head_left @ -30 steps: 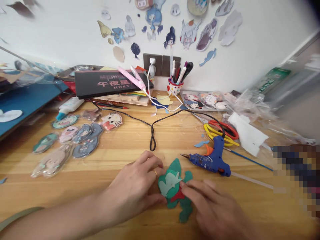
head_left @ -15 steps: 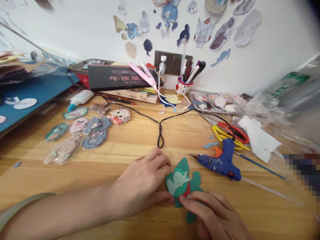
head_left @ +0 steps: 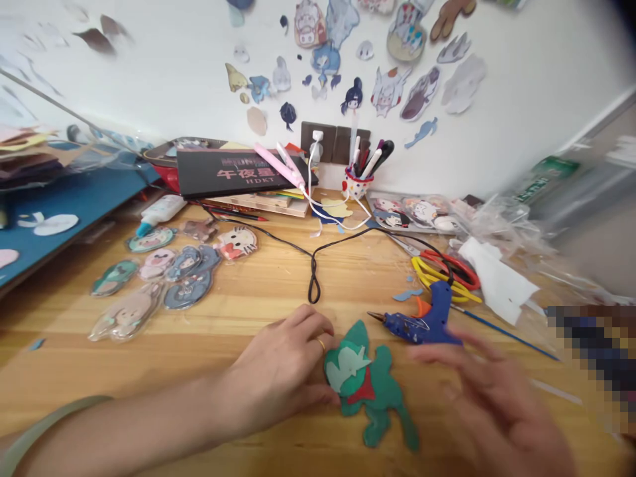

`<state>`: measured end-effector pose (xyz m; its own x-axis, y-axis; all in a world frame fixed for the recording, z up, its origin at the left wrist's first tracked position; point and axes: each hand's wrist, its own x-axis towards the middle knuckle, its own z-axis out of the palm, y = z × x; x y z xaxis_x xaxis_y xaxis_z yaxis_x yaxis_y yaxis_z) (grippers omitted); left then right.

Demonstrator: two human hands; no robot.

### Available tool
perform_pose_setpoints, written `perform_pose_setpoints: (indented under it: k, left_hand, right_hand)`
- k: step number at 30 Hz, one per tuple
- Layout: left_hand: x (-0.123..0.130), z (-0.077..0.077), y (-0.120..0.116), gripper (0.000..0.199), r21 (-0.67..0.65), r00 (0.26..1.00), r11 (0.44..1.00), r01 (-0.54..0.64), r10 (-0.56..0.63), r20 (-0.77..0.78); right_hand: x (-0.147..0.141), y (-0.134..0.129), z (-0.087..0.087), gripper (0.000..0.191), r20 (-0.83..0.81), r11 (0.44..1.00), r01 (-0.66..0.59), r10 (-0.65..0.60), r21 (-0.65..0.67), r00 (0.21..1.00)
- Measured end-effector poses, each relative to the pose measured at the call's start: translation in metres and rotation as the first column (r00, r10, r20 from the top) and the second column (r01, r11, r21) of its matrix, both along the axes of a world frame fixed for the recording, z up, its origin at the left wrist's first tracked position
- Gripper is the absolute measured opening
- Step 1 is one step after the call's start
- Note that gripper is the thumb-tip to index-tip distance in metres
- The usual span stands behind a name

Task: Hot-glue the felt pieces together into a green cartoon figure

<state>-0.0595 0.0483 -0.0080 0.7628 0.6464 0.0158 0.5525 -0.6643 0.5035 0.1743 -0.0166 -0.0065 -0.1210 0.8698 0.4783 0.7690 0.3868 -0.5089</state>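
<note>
A green felt figure [head_left: 385,381] with a lighter green piece and a red patch lies flat on the wooden table. My left hand [head_left: 293,361], with a ring on one finger, rests at the figure's left edge; its fingers are bent and closed on that edge. My right hand [head_left: 497,397] is raised to the right of the figure, blurred, with its fingers apart and nothing in them. Its fingertips overlap the lower part of a blue glue gun [head_left: 415,326], whose nozzle points left.
Scissors with red and yellow handles [head_left: 447,275] and white material [head_left: 499,278] lie at the right. A black cord [head_left: 314,275] loops across the middle. Wrapped character pieces [head_left: 191,285] and a glue bottle [head_left: 163,209] lie left, beside a blue board [head_left: 99,195].
My right hand has left the green figure and moved up and right to the glue gun, its fingers spreading. My left hand stays at the figure. The view has shifted slightly.
</note>
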Motion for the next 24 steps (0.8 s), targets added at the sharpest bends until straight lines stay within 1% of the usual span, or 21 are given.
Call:
perform_pose_setpoints:
  k: [1, 2, 3, 4, 6, 8, 11, 12, 14, 15, 16, 18, 21, 22, 24]
  left_hand:
    - [0.000, 0.000, 0.000, 0.047, -0.008, 1.000, 1.000, -0.004, 0.004, 0.014]
    - [0.000, 0.000, 0.000, 0.046, -0.022, 0.999, 1.000, -0.009, 0.009, 0.042]
    - [0.000, -0.001, 0.001, 0.044, -0.045, 0.996, 0.999, -0.016, 0.020, 0.082]
    - [0.000, -0.002, 0.002, 0.041, -0.081, 0.990, 0.996, -0.028, 0.039, 0.134]
    - [0.000, -0.003, 0.005, 0.032, -0.176, 0.964, 0.983, -0.055, 0.098, 0.249]
    - [-0.001, -0.004, 0.011, 0.025, -0.250, 0.925, 0.965, -0.080, 0.166, 0.343]
    - [-0.003, 0.001, 0.020, 0.012, -0.282, 0.878, 0.949, -0.138, 0.249, 0.409]
    - [-0.004, 0.004, 0.023, 0.010, -0.284, 0.866, 0.945, -0.163, 0.275, 0.418]
    - [-0.005, 0.010, 0.026, 0.014, -0.299, 0.842, 0.930, -0.214, 0.331, 0.425]
    - [-0.006, 0.014, 0.027, 0.015, -0.310, 0.829, 0.920, -0.240, 0.360, 0.428]
    - [-0.007, 0.018, 0.027, 0.014, -0.319, 0.813, 0.911, -0.262, 0.386, 0.436]
    - [-0.007, 0.024, 0.026, 0.014, -0.334, 0.785, 0.894, -0.298, 0.429, 0.447]
    - [-0.008, 0.032, 0.022, 0.016, -0.313, 0.757, 0.883, -0.350, 0.463, 0.461]
    - [-0.009, 0.034, 0.021, 0.018, -0.300, 0.740, 0.876, -0.379, 0.481, 0.471]
    - [-0.012, 0.038, 0.020, 0.021, -0.288, 0.688, 0.848, -0.444, 0.529, 0.497]
  right_hand:
    - [0.006, 0.000, 0.004, 0.024, -0.126, 0.994, 0.111, -0.107, 0.023, 0.986]
    - [0.013, 0.000, 0.007, 0.021, -0.227, 0.979, 0.204, -0.194, 0.020, 0.954]
    - [0.019, -0.001, 0.011, 0.019, -0.293, 0.965, 0.262, -0.252, -0.007, 0.922]
    - [0.026, -0.001, 0.014, 0.016, -0.305, 0.957, 0.289, -0.284, -0.030, 0.909]
    - [0.037, -0.002, 0.021, 0.005, -0.229, 0.962, 0.266, -0.272, -0.057, 0.935]
    - [0.046, -0.002, 0.028, 0.003, -0.145, 0.975, 0.223, -0.221, -0.003, 0.964]
    - [0.061, 0.004, 0.037, 0.003, -0.027, 0.982, 0.156, -0.154, 0.106, 0.988]
    - [0.066, 0.008, 0.039, 0.006, 0.022, 0.984, 0.134, -0.138, 0.121, 0.990]
    - [0.077, 0.018, 0.040, 0.012, 0.181, 0.988, 0.046, -0.072, 0.146, 0.981]
    - [0.082, 0.025, 0.039, 0.014, 0.287, 0.990, -0.022, -0.020, 0.142, 0.958]
    - [0.085, 0.032, 0.038, 0.017, 0.411, 0.983, -0.114, 0.046, 0.142, 0.910]
    - [0.089, 0.048, 0.034, 0.027, 0.540, 0.965, -0.246, 0.160, 0.091, 0.826]
    - [0.084, 0.070, 0.026, 0.036, 0.607, 0.922, -0.388, 0.313, -0.007, 0.731]
    - [0.082, 0.077, 0.023, 0.036, 0.606, 0.906, -0.422, 0.354, -0.032, 0.713]
    - [0.077, 0.086, 0.017, 0.032, 0.571, 0.880, -0.470, 0.420, -0.066, 0.705]
